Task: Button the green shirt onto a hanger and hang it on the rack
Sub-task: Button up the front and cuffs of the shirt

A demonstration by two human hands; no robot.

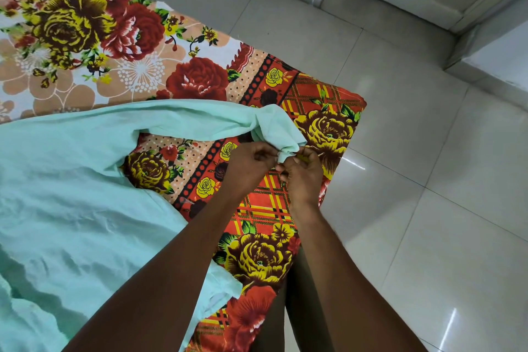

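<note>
The pale green shirt point(71, 194) lies spread over a bed, its body at the left and one long sleeve stretched out to the right. The sleeve's cuff point(281, 134) is bunched near the bed's corner. My left hand point(251, 161) pinches the cuff's edge from the left. My right hand point(301, 173) pinches the same edge from the right, fingertips almost touching the left hand's. No hanger or rack is in view.
A floral bedsheet point(114, 46) in red, yellow and orange covers the bed, whose corner point(357, 106) points to the right. Glossy grey floor tiles point(428, 180) surround it. A white wall base and step point(428, 3) run along the top right.
</note>
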